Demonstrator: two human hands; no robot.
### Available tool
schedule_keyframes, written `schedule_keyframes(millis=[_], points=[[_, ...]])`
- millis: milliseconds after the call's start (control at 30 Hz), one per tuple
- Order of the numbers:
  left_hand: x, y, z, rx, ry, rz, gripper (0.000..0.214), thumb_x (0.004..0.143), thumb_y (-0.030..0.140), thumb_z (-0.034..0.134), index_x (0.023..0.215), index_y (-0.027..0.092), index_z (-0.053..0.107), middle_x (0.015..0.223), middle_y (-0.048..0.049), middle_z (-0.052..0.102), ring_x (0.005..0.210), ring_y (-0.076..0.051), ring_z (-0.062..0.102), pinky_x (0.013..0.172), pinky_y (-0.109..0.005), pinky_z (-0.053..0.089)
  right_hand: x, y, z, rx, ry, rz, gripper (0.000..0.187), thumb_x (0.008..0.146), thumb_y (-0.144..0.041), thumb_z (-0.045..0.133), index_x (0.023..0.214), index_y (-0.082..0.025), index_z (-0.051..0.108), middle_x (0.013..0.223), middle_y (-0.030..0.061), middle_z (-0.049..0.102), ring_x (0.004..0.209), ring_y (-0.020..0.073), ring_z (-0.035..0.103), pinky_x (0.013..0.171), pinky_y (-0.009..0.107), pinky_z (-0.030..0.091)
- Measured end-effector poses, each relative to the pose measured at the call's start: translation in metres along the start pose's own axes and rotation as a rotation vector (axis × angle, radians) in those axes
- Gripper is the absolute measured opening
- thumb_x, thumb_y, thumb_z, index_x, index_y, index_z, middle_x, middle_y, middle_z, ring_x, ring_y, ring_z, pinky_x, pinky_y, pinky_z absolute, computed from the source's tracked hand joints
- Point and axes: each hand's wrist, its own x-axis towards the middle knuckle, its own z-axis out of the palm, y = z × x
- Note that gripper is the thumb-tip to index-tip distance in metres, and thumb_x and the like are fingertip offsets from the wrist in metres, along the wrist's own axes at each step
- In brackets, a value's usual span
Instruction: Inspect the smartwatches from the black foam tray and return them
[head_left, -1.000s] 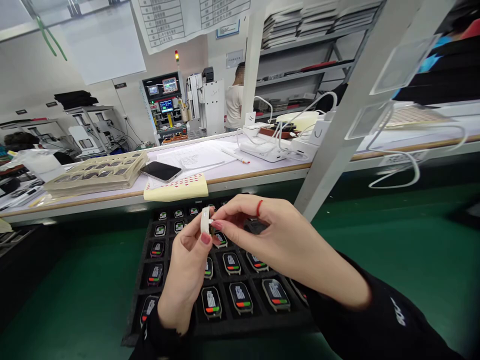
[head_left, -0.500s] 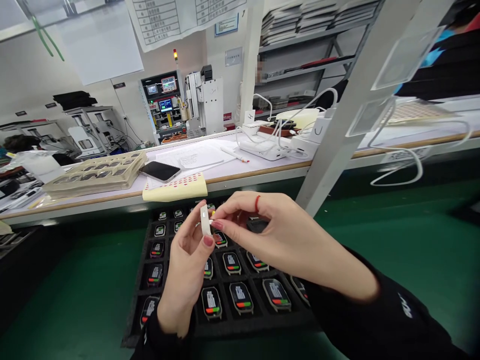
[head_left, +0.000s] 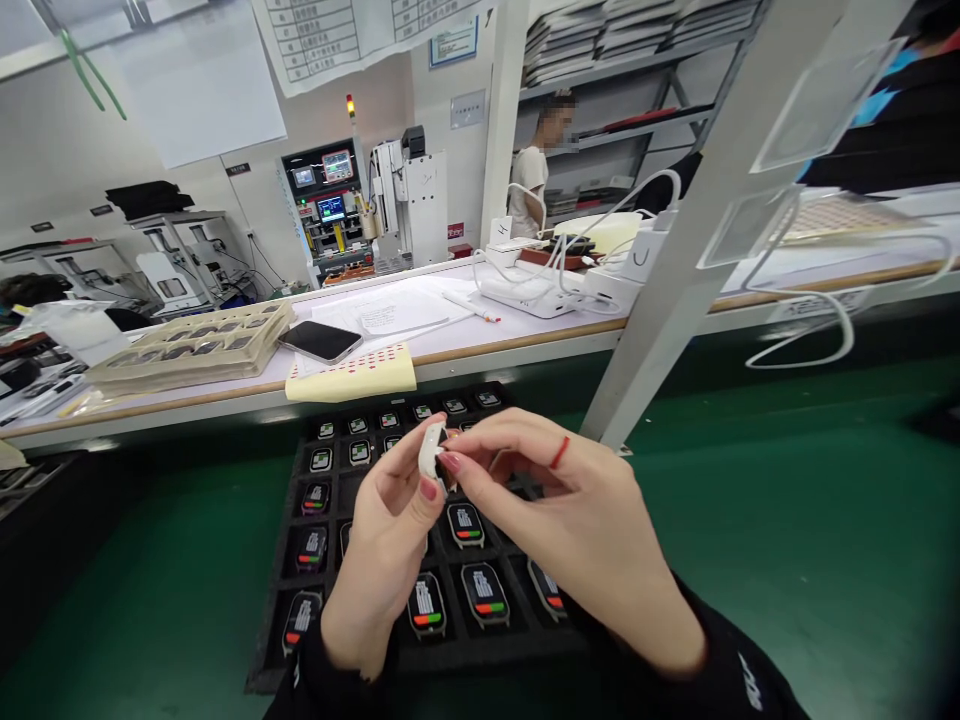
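Head view: the left hand [head_left: 382,560] pinches a small white watch body [head_left: 431,452] between thumb and fingers, above the black foam tray [head_left: 285,560] of watch units. The right hand [head_left: 570,520] closes its fingertips on the piece's edge. A loose pinch could likely drop it onto the screens below.

Two hands [head_left: 390,540], one white piece [head_left: 432,452], one phone [head_left: 319,341], one black tray [head_left: 285,560].
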Motion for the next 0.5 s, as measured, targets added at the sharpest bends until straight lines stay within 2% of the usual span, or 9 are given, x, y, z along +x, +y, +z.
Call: schedule_keyframes(millis=[100,200,333,500], points=[[0.001,-0.002,-0.001,0.019,-0.041,-0.04,0.049,0.083,0.038,0.081,0.13,0.027,0.07,0.133,-0.0099,0.068,0.128,-0.025,0.061,0.111,-0.032,0.047,-0.009,0.004,0.0,-0.003,0.059,-0.006,0.015,0.09,-0.008,0.066,0.088,-0.022,0.074,0.084,-0.0004,0.07,0.066,0.014,0.063,0.056,0.021,0.052],[0.003,-0.004,-0.004,0.052,-0.064,-0.024,0.048,0.082,0.032,0.083,0.128,0.029,0.071,0.13,-0.0089,0.069,0.121,-0.022,0.065,0.105,-0.028,0.051,-0.011,0.008,0.0,0.007,0.039,0.002,0.015,0.09,-0.008,0.066,0.088,-0.021,0.073,0.084,-0.0008,0.07,0.067,0.0138,0.063,0.057,0.02,0.053],[0.005,-0.006,-0.004,0.117,0.001,0.066,0.05,0.079,0.025,0.085,0.127,0.032,0.071,0.127,-0.0055,0.071,0.115,-0.017,0.068,0.098,-0.021,0.054,-0.008,0.013,-0.003,-0.002,0.001,-0.019,0.015,0.092,-0.007,0.065,0.091,-0.021,0.072,0.087,-0.0009,0.068,0.068,0.0126,0.064,0.06,0.019,0.054],[0.006,-0.007,0.0,0.15,0.071,0.166,0.048,0.08,0.019,0.083,0.124,0.036,0.072,0.125,-0.0003,0.072,0.114,-0.014,0.069,0.097,-0.017,0.054,-0.006,0.017,-0.008,-0.04,-0.026,-0.146,0.017,0.095,-0.005,0.062,0.098,-0.02,0.069,0.092,0.0001,0.066,0.072,0.0122,0.064,0.07,0.02,0.056]])
